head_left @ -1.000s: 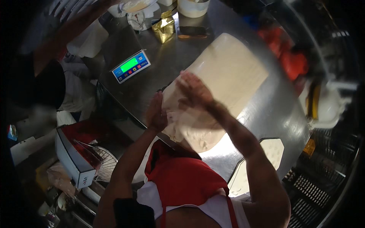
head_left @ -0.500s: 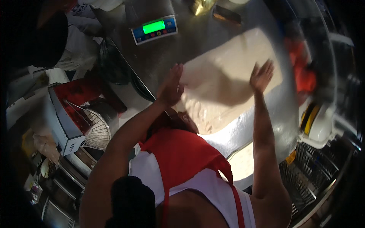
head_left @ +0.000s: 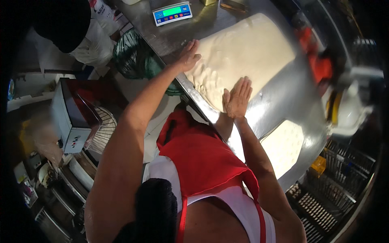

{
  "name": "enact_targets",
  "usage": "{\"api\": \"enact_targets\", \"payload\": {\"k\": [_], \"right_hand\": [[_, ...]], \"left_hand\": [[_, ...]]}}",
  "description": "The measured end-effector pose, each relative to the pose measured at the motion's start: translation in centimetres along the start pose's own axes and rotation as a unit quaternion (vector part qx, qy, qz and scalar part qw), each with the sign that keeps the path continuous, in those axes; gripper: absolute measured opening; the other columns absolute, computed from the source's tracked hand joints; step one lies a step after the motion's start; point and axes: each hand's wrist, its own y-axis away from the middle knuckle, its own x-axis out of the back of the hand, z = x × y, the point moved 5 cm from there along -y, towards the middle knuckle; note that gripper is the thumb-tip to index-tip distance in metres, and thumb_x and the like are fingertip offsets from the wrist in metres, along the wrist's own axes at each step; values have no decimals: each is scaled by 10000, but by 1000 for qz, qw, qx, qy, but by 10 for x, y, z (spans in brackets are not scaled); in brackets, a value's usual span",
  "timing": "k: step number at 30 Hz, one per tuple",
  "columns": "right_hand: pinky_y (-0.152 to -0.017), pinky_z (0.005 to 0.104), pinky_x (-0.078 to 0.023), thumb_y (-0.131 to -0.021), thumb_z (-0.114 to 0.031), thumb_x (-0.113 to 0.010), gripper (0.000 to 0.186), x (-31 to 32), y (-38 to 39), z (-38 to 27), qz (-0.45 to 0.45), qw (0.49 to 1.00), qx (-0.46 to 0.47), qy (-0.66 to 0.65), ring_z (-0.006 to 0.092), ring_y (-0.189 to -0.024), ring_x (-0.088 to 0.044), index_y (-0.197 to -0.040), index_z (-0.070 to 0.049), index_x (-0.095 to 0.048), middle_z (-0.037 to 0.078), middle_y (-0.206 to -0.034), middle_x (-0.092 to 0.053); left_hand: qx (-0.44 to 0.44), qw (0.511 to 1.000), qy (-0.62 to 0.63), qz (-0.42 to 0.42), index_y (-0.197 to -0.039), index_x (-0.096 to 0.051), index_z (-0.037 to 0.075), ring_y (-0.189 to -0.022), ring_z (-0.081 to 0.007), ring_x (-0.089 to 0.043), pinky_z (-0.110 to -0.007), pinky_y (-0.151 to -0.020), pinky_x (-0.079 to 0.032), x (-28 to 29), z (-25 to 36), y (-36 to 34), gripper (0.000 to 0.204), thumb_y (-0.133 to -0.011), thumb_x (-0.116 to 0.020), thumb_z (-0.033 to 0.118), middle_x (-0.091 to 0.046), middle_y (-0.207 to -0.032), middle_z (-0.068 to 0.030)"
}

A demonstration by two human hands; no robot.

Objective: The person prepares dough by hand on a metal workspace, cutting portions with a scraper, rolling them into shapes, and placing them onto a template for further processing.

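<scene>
Pale dough [head_left: 247, 52], right hand [head_left: 237, 99] moved nearer

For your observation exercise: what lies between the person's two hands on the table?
In the head view, only dimpled dough lies between the left hand and right hand.

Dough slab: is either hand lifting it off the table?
No. The dough slab lies flat; left hand and right hand press open-palmed.

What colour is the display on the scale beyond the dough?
The scale has a bright green display on a blue-and-white face, seen in the head view.
</scene>
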Motion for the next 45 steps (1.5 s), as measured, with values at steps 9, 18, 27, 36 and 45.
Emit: {"api": "enact_targets", "payload": {"k": [9,18,27,36,45], "right_hand": [[-1363,492,-155,-1037,-390,-652,906,8,87,12,-83,994,13,-64,438,-1665,-135,-1685,78,-227,296,-1775,-180],[-1360,521,-134,-975,-456,-708,1004,5,49,-89,-156,979,95,-91,445,-1666,-115,-1680,77,-230,266,-1778,-195],[-1312,495,-310,-995,-399,-720,697,-18,34,-62,-116,928,-55,-350,380,-1568,-411,-1537,8,-560,174,-1685,-461],[-985,365,-618,-1128,-128,-558,299,-31,120,-35,128,408,-419,-801,207,-1030,-730,-1398,-8,-605,97,-1330,-732],[-908,287,-567,-1069,-255,-710,356,-2,159,-16,128,667,-422,-600,134,-997,-687,-1332,-18,-676,60,-1155,-761]], "left_hand": [[-143,979,-130,-66,-1644,-348,-24,-1606,-508,-247,-534,-1320,-266,-13,102,101,732,-1044,-633,283,-281,-1730,-297],[-176,936,-255,-167,-1720,-170,4,-1682,-406,-71,-523,-1362,-166,-12,110,126,923,-896,-581,-62,-101,-1818,-173],[-242,933,-160,-212,-1679,-282,-30,-1663,-425,-159,-545,-1355,-170,2,127,109,861,-915,-669,58,-174,-1794,-224],[-294,874,-209,-325,-1675,-232,-80,-1666,-458,-94,-546,-1345,-190,-21,116,113,919,-904,-698,105,-104,-1802,-245],[-295,839,-275,-364,-1681,-43,-116,-1648,-534,70,-613,-1339,-93,-26,120,127,1157,-886,-795,260,73,-1787,-305]]}}
